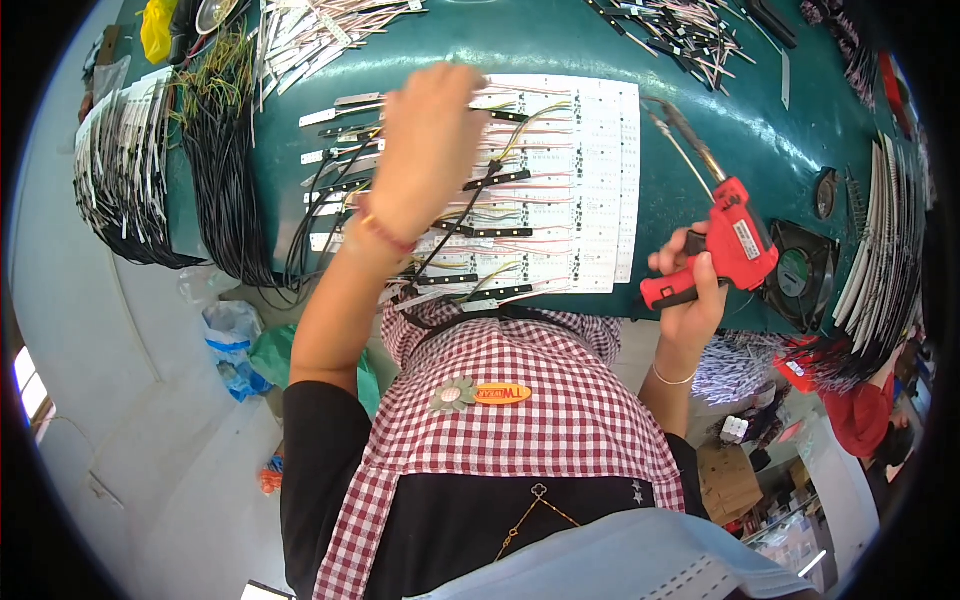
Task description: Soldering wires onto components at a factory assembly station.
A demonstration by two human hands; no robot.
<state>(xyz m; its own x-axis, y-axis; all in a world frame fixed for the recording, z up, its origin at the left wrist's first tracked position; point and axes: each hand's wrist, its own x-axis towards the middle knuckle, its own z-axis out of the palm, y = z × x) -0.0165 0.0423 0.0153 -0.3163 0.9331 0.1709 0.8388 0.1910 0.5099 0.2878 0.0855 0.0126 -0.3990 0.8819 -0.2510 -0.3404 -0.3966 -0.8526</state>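
Observation:
My right hand (695, 305) grips a red soldering gun (740, 245) by its handle, to the right of the white circuit boards (605, 200). The gun's long metal tip points up and to the left, apart from the boards. My left hand (430, 125) is over the far left part of the boards, back upward; its fingers are curled under and smeared, so what they hold, if anything, is hidden. Thin wires and black strips (500, 292) lie in rows across the boards. A black cable (455, 225) runs over them toward me.
Bundles of black cables (225, 180) and white-tipped wires (125, 170) hang over the green table's left side. Loose strips (320, 35) and a heap of black pieces (690, 40) lie at the back. A black fan (800, 275) and a wire bundle (880, 245) are at right.

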